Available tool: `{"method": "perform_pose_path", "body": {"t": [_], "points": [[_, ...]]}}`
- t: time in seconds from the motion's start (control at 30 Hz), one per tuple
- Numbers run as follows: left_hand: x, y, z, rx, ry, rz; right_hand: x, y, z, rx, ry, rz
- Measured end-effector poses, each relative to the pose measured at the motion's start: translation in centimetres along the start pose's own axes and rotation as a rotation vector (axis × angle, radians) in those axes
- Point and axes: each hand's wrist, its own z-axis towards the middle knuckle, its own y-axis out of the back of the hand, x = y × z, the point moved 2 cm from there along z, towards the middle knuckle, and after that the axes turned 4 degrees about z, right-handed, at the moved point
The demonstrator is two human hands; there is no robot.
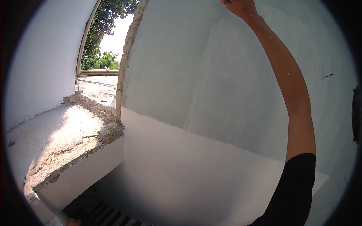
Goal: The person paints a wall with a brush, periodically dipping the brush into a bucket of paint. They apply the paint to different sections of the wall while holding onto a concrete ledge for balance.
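My right arm stretches up in front of the wall (169, 75), with my right hand (241, 8) at the top edge of the view. Its fingers look curled, but the frame cuts them off, and whatever they grip is out of sight. Small white specks dot the hand and forearm. The wall's upper part is grey-green with faint pale streaks; a smooth white band (181, 162) covers its lower part. Only a fingertip or knuckle of my left hand (73, 222) shows at the bottom left, beside a pale narrow edge (56, 213) I cannot identify.
At the left, a rough, broken concrete ledge (71, 139) leads to an opening with trees (103, 56) outside. A white wall (45, 56) flanks it. Dark and light stripes (109, 216) lie far below. A small dark piece (328, 76) sticks out of the wall at right.
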Motion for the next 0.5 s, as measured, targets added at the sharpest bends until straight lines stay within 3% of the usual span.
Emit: {"method": "perform_pose_path", "body": {"t": [0.1,0.13,0.2,0.3,0.5], "points": [[0.4,-0.2,0.3,0.015,-0.037,0.035,-3.4,-2.9,2.2,0.041,-0.072,-0.200],[0.2,0.0,0.0,0.007,-0.016,0.021,-2.9,-4.1,1.6,-0.020,0.044,-0.246],[-0.2,0.2,-0.8,0.017,0.009,0.023,-2.0,-5.9,-2.7,-0.106,0.262,-0.355],[-0.6,0.4,-1.1,0.024,0.022,0.010,1.2,-6.6,-9.0,-0.122,0.253,-0.211],[-1.4,1.2,-1.6,0.017,-0.097,0.030,11.0,-6.1,-26.9,0.156,0.240,-0.125]]}}
